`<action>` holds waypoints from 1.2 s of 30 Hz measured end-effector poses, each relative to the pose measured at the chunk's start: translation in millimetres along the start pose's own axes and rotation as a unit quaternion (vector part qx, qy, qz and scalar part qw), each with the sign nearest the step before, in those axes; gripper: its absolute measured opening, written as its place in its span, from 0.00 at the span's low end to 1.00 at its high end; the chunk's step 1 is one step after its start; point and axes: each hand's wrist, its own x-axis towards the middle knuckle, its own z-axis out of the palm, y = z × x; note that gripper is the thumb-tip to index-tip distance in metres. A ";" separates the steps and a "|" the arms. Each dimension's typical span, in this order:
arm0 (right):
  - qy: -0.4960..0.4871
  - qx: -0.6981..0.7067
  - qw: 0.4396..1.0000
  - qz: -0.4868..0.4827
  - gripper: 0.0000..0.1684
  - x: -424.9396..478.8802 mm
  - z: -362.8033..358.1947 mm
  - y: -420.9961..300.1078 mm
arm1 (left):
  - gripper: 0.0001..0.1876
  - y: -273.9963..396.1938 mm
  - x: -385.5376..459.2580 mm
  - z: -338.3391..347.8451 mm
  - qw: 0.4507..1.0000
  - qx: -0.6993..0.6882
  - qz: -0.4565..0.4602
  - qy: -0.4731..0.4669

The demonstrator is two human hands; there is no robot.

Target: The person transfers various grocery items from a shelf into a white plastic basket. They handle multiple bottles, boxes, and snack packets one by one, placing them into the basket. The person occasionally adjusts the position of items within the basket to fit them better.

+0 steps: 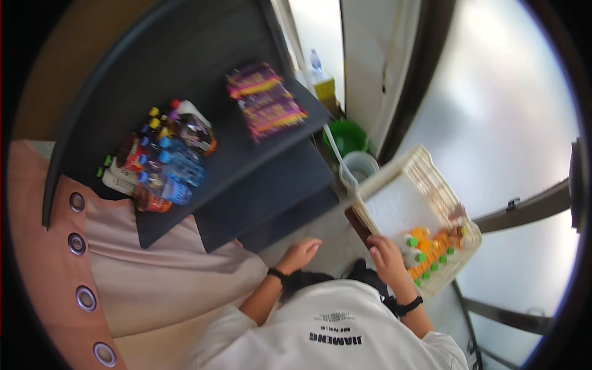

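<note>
My left hand (300, 253) is in front of my body, above the floor, with fingers loosely curled; whether they are fully closed is unclear. My right hand (385, 256) is beside the near left side of a cream plastic crate (421, 159); whether it touches the crate is unclear. Orange drink bottles (432, 249) and white bottles with green caps (411, 253) lie in the crate's near part. On the dark shelf (240, 166) to the left are purple snack packets (273, 106), clear water bottles (185, 166), red-labelled tubs (152, 201), dark drink bottles (196, 134) and white bottles (118, 182).
A green basin (349, 136) and a pale bucket (360, 166) with a white handle stand behind the crate. Pink curtains (185, 263) with metal eyelets hang at left. A small bottle (315, 60) stands on a box at the back. Frosted glass panels rise at right.
</note>
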 end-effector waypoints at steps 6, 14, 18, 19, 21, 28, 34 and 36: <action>-0.189 -0.043 0.961 -0.196 0.21 67.9 101.5 -108.9 | 0.13 -12.7 -65.3 -86.3 0.998 -0.033 -0.023 0.049; -0.309 0.004 0.866 -0.393 0.23 150.1 204.9 -288.9 | 0.14 -40.3 -155.2 -205.3 0.973 -0.095 -0.044 0.208; -0.288 0.033 0.834 -0.470 0.23 182.5 238.4 -392.8 | 0.14 -57.7 -196.9 -264.4 0.932 -0.166 -0.032 0.321; -0.283 0.040 0.832 -0.475 0.22 189.0 246.6 -418.6 | 0.15 -64.7 -205.5 -278.3 0.918 -0.187 -0.027 0.349; -0.247 0.113 0.836 -0.477 0.22 204.0 276.0 -463.2 | 0.16 -81.7 -221.2 -303.1 0.887 -0.228 -0.021 0.401; -0.063 0.121 0.851 -0.507 0.29 275.3 443.8 -596.1 | 0.25 -114.0 -229.6 -394.8 0.764 -0.319 0.037 0.559; -0.119 -0.063 0.906 -0.402 0.38 367.8 533.6 -669.1 | 0.33 -144.1 -208.8 -453.2 0.698 -0.407 0.065 0.586; -0.142 -0.118 0.909 -0.374 0.39 392.6 554.5 -675.3 | 0.35 -160.2 -203.1 -460.0 0.681 -0.438 0.049 0.585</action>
